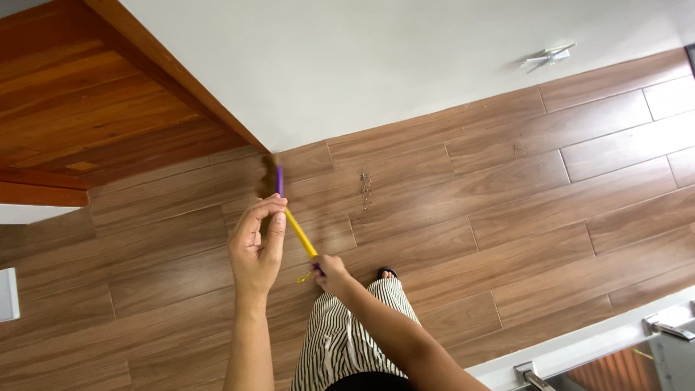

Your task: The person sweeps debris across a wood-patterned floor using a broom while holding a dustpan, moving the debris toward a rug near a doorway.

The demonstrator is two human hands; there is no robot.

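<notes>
A broom with a yellow handle (298,233) and a purple lower part (279,180) points down toward the floor by the wall corner. My left hand (255,246) is wrapped around the handle near its middle. My right hand (331,274) grips the handle's upper end, where a purple cap shows. The broom's head reaches the floor near the corner of the white wall (347,58) and is blurred. A small pile of dust and crumbs (365,187) lies on the wood-look floor (507,203) to the right of the broom.
A brown wooden door (79,101) stands at the upper left. My striped trousers (340,340) and one dark-sandalled foot (386,273) show below. A sliding-door metal track (601,347) runs along the lower right. A small white object (550,54) is fixed on the wall.
</notes>
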